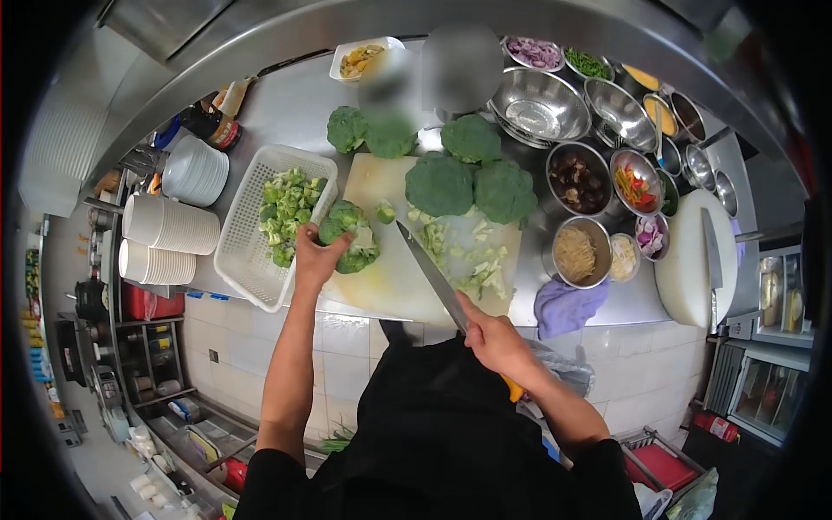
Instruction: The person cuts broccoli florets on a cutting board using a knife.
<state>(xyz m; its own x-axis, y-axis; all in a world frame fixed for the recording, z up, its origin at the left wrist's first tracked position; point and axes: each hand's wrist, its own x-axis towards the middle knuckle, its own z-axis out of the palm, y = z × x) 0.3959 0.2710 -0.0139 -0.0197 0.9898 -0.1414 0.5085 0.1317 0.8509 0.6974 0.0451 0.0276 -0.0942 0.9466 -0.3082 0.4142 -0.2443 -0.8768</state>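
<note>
My left hand grips a broccoli head at the left edge of the cutting board, close beside a white perforated basket. Cut broccoli florets lie inside that basket. In my right hand is a kitchen knife, its blade slanting up and left over the board. A small broccoli piece sits near the knife tip. Pale green trimmings are scattered to the right of the blade. Whole broccoli heads rest at the back of the board and behind it.
Steel bowls hold dark mushrooms, sliced peppers and pale shreds on the right. A purple cloth lies at the front edge. A second knife rests on a round white block. Stacked white bowls stand left.
</note>
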